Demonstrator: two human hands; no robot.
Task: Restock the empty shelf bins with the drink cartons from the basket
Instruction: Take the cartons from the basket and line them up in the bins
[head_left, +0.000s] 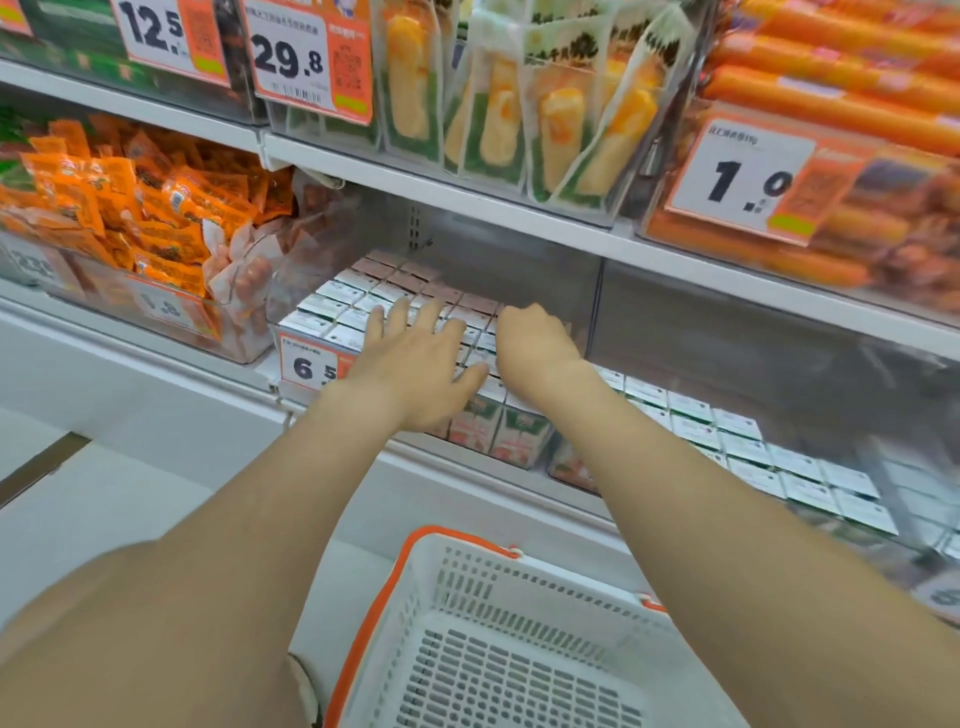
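Observation:
A clear shelf bin (291, 291) at centre is packed with rows of small drink cartons (343, 299), white tops up. My left hand (415, 358) lies flat on the carton tops with fingers spread. Beside it, my right hand (535, 338) has its fingers curled down among the cartons at the bin's right side; what they hold is hidden. More cartons (748, 441) fill the neighbouring bin to the right. The white basket (395, 613) with an orange handle stands below me, and no cartons show inside it.
A price tag reading 6.5 (309, 366) hangs on the bin front. Orange snack packets (130, 208) fill the bin to the left. The shelf above (467, 200) carries corn packs and orange sausages, leaving a low gap over the cartons.

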